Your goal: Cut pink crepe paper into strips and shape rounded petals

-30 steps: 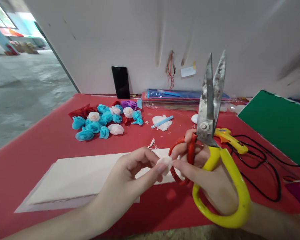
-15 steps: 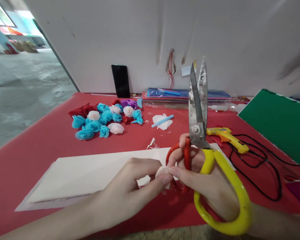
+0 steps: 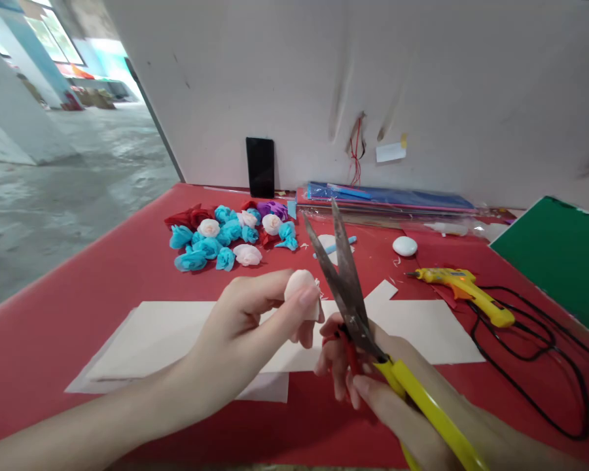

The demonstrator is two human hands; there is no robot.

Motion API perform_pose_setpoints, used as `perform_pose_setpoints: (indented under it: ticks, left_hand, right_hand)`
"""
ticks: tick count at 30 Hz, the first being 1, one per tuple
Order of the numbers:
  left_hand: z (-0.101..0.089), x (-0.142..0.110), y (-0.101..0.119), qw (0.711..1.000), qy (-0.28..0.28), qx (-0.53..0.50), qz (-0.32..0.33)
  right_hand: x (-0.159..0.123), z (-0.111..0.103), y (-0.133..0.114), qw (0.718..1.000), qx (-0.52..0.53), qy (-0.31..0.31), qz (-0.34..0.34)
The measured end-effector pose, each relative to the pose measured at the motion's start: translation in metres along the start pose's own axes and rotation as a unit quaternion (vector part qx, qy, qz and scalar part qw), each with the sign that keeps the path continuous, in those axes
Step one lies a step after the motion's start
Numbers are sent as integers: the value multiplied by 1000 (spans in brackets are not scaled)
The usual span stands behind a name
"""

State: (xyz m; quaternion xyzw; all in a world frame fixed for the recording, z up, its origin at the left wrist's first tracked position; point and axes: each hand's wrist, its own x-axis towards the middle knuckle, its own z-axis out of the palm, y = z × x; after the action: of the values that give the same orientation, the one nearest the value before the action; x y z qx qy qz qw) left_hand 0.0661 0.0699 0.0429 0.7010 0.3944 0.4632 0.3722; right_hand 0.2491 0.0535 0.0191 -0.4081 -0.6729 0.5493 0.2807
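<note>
My left hand (image 3: 245, 327) pinches a small rounded piece of white paper (image 3: 298, 285) between thumb and fingers, above the table. In my right hand (image 3: 392, 386) are large scissors (image 3: 353, 307) with one yellow and one red handle. Their blades point up and to the left, slightly parted, just right of the paper piece and apart from it. Under both hands lie long cream paper sheets (image 3: 412, 330), with a narrow paper strip (image 3: 381, 296) at their far edge.
Blue, white, red and purple paper flowers (image 3: 230, 232) lie at the back left. A black phone (image 3: 260, 167) leans on the wall. On the right are a yellow glue gun (image 3: 464, 288) with its black cord, a white oval object (image 3: 405, 246) and a green board (image 3: 559, 261).
My hands have come apart; the right no longer touches the paper piece. The scissors have tilted left and dropped lower. The view has shifted slightly left.
</note>
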Motion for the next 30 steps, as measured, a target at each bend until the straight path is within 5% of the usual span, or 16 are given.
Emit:
perform_pose_setpoints:
  ticks: [7, 25, 30]
  left_hand:
    - [0, 1, -5, 1000, -3, -9, -7]
    - [3, 1, -1, 999, -38, -27, 18]
    - [2, 1, 0, 998, -49, -41, 15]
  right_hand:
    - [-2, 2, 1, 992, -75, 4, 102]
    - [-4, 3, -16, 990, -98, 8, 105]
    - [-5, 8, -15, 989, -116, 67, 65]
